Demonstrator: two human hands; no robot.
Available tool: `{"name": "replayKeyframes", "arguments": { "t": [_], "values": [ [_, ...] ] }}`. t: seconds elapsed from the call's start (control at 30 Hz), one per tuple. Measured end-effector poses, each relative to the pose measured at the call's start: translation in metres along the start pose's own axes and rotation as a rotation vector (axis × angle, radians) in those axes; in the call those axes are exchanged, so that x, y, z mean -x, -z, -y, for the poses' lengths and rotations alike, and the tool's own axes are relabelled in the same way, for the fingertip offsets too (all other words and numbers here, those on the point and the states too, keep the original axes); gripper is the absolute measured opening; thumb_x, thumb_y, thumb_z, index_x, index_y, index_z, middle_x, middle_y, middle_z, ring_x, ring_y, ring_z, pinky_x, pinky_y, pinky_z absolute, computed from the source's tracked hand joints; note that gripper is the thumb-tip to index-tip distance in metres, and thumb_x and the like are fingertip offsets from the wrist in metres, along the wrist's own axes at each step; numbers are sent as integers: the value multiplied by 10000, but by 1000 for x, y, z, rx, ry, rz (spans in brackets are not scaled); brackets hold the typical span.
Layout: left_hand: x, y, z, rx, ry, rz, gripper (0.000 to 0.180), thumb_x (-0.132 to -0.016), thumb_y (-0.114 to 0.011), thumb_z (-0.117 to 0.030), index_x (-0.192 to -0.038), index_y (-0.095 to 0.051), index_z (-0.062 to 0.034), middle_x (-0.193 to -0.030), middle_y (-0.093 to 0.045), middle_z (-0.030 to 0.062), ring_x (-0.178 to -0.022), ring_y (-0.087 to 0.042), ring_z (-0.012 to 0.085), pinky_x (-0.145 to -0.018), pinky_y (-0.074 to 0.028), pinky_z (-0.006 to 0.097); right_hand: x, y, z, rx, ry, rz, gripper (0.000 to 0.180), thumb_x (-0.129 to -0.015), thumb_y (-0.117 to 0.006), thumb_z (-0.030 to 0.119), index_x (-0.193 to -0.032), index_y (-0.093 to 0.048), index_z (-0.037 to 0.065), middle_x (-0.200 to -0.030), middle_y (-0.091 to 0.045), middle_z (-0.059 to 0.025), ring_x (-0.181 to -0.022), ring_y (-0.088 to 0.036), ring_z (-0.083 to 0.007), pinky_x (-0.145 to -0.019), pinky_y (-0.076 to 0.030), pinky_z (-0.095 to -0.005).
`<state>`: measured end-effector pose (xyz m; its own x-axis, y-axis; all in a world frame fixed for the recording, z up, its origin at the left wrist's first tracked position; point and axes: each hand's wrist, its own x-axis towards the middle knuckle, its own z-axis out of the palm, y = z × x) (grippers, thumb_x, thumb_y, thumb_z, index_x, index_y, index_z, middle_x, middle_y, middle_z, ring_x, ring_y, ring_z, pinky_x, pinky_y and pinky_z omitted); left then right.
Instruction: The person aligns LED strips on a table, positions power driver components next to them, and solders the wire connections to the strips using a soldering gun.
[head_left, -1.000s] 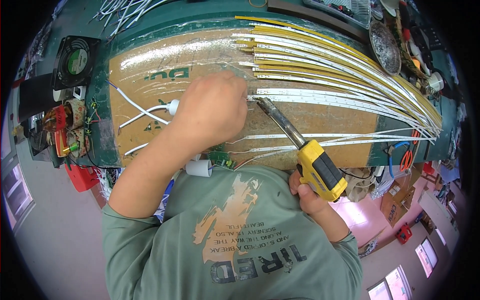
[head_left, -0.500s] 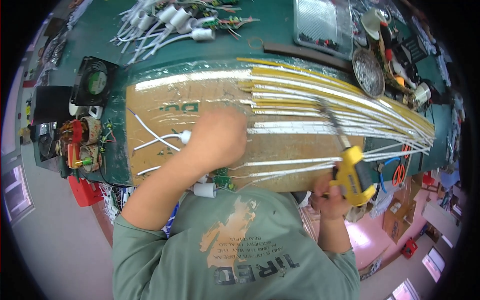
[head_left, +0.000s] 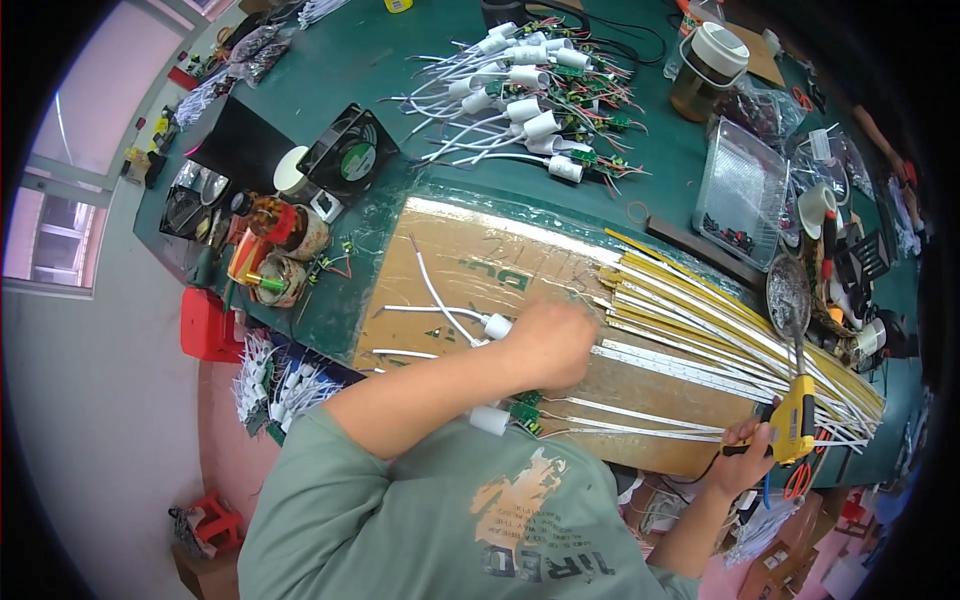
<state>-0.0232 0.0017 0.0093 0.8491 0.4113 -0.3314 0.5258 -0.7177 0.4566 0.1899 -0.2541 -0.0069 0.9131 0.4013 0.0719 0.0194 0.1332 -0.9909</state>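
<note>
My left hand (head_left: 550, 345) is closed over the cardboard, its fingertips turned away, so what they pinch is hidden. Just left of it lies a white lamp cap (head_left: 497, 326) with white cable. Below my left forearm, another white cap (head_left: 489, 420) is joined to a green circuit board (head_left: 525, 408), whose wires run to narrow white strips (head_left: 640, 418). My right hand (head_left: 747, 452) grips a yellow-and-black soldering gun (head_left: 797, 420) by its handle, its metal barrel pointing up into a metal dish (head_left: 789, 295). Yellow and white LED strips (head_left: 700, 315) fan out between my hands.
Cardboard (head_left: 430, 260) under clear film covers the green table. Several white caps with boards (head_left: 530, 110) are heaped at the back. A black fan (head_left: 350, 150) and jars (head_left: 285, 230) stand left; a clear tray (head_left: 740, 190) and lidded jug (head_left: 708, 70) stand back right.
My right hand has brought the soldering gun rightward, from over the strips to the metal dish. My left hand remains closed at the strip ends. The whole view has shifted and turned.
</note>
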Motion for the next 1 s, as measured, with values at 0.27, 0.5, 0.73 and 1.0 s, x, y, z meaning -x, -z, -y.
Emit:
{"name": "replayKeyframes", "arguments": {
  "t": [0.27, 0.5, 0.73, 1.0],
  "values": [
    [1, 1, 0, 38, -8, -51, 228, -762, -601, -111, -935, -699, -1, -987, -660, 188, -966, -657, 355, -844, -517, 463, 76, -29, -22, -297, -287, 335, 618, -901, -641, 315, -1370, -399, -7, -679, -459, -11, -521, -438, -109, -458, -382, -261],
    [2, 1, 1, 17, -15, -55, 202, -759, -606, -115, -887, -705, 6, -972, -661, 193, -944, -663, 359, -829, -522, 466, 93, -35, -28, -285, -318, 388, 644, -879, -662, 332, -1351, -405, -21, -692, -456, -16, -534, -445, -124, -483, -399, -267],
    [5, 0, 0, 29, -18, -54, 218, -767, -604, -120, -926, -703, -8, -983, -663, 187, -940, -663, 356, -826, -521, 474, 92, -34, -31, -302, -318, 409, 656, -877, -672, 328, -1362, -397, -17, -696, -447, -18, -549, -438, -125, -495, -401, -267],
    [4, -10, 5, -7, -102, -171, 156, -820, -582, -146, -877, -674, -33, -900, -651, 188, -883, -639, 383, -773, -504, 492, 95, -25, -34, -315, -367, 372, 674, -861, -697, 304, -1372, -391, -11, -697, -449, -23, -575, -450, -141, -515, -411, -287]
  ]
}}
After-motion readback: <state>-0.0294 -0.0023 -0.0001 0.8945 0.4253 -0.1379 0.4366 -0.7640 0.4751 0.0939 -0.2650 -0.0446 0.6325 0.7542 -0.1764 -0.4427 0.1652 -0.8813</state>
